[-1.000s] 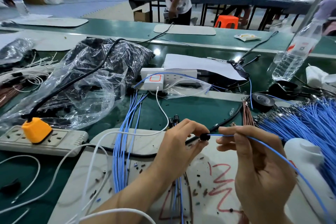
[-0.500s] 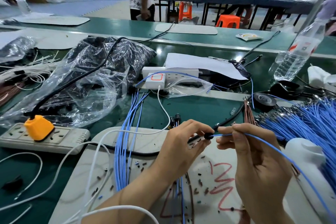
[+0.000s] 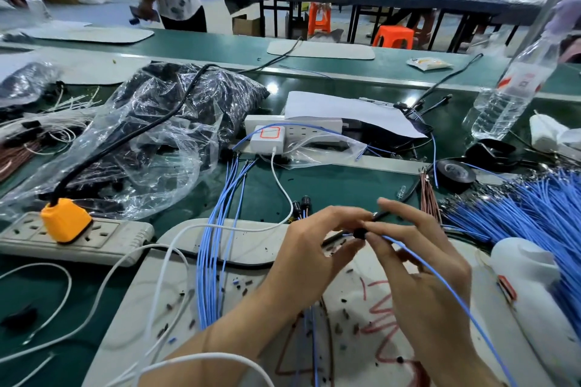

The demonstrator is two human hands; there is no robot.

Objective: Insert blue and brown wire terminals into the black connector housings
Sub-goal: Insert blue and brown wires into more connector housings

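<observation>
Left hand (image 3: 314, 248) pinches a small black housing (image 3: 359, 233) between thumb and fingertips, held above the white mat (image 3: 251, 239). Right hand (image 3: 424, 273) meets it from the other side. Its thumb and curled fingers grasp a blue wire (image 3: 446, 284) just beside the housing, and one finger points up past it. The wire's end sits at the housing's mouth; how deep it goes cannot be told. From there the wire runs over the back of the right hand and off the lower right edge.

Loose blue wires (image 3: 213, 245) lie in a strip across the mat, left of the left hand. Small dark bits are scattered over the mat, which bears red scribbles. Two other housings (image 3: 301, 203) lie on the green bench (image 3: 345, 185), just beyond the left hand. A thick blue bundle (image 3: 534, 210) spreads along the right side, with a few brown wires (image 3: 429, 195) at its left edge. A white jug (image 3: 534, 276) lies in front of the bundle.

At far left a power strip (image 3: 94, 239) carries an orange plug (image 3: 64, 220), whose black cord rises over a crumpled plastic bag (image 3: 141, 141) of dark parts. A white charger (image 3: 267, 138) sits behind the loose wires, under a sheet of paper (image 3: 345, 110). A tape roll (image 3: 454, 171) and a water bottle (image 3: 509, 94) stand at the right rear. Other people work at tables in the background.
</observation>
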